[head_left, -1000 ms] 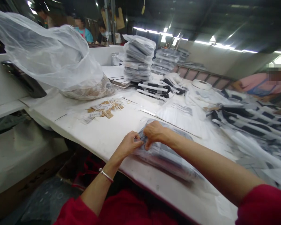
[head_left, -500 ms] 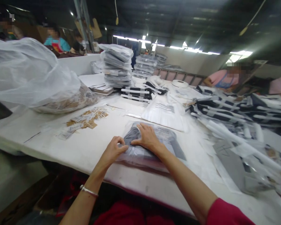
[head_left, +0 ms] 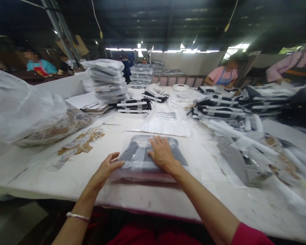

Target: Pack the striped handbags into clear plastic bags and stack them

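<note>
A folded dark grey garment in a clear plastic bag (head_left: pixel 132 154) lies flat on the white table (head_left: pixel 73 177) in front of me. My right hand (head_left: pixel 162 151) rests on top of the bag with its fingers spread. At the bag's left edge is my left hand (head_left: pixel 109 168), fingers apart and thumb pointing at the bag; whether it touches the plastic I cannot tell. Just beyond the bag lies a stack of white printed plastic bags (head_left: pixel 164 120). Left of my left hand lie brown paper tags (head_left: pixel 83 143) with white strings.
Bagged garments (head_left: pixel 105 80) are stacked at the back left. A large clear plastic sack (head_left: pixel 22 105) bulges on the left. Black-and-white folded garments (head_left: pixel 219 107) are piled right, with a grey box (head_left: pixel 244 163) nearer me. Beyond, a person in pink (head_left: pixel 224 75) works.
My view has turned right and levelled. My left hand has opened from a near pinch and drawn back to the bag's left edge. The right hand stays on the bag, now flatter.
</note>
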A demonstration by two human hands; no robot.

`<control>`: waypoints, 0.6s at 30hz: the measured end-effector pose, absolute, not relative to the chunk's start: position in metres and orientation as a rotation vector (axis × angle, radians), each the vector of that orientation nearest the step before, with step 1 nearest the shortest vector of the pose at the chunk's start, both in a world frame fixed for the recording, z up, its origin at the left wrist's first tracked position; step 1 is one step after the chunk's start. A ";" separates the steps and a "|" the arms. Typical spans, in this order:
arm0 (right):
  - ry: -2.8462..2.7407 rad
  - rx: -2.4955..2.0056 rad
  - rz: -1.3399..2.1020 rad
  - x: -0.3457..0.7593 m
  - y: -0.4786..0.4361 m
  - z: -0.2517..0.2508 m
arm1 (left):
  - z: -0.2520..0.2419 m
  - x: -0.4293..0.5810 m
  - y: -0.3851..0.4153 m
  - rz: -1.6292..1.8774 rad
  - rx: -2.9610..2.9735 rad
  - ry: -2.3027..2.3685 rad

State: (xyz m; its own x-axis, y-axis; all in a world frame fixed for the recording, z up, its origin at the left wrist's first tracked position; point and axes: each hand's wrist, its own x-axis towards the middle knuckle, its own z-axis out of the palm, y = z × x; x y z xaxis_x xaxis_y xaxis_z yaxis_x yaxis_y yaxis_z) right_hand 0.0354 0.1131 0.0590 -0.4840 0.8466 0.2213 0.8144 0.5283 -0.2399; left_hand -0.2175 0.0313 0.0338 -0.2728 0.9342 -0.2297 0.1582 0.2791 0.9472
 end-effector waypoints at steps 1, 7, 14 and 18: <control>-2.400 -1.401 0.091 0.055 0.117 0.066 | 0.034 -0.219 0.029 1.089 1.011 1.669; -1.946 -1.654 0.481 0.181 0.104 0.071 | 0.026 -0.227 0.020 0.923 0.918 1.645; -1.503 -1.639 1.329 0.193 0.075 0.017 | 0.023 -0.221 0.028 0.933 0.876 1.483; -1.260 -1.552 1.477 0.190 0.067 0.016 | 0.017 -0.217 0.014 1.066 0.805 1.387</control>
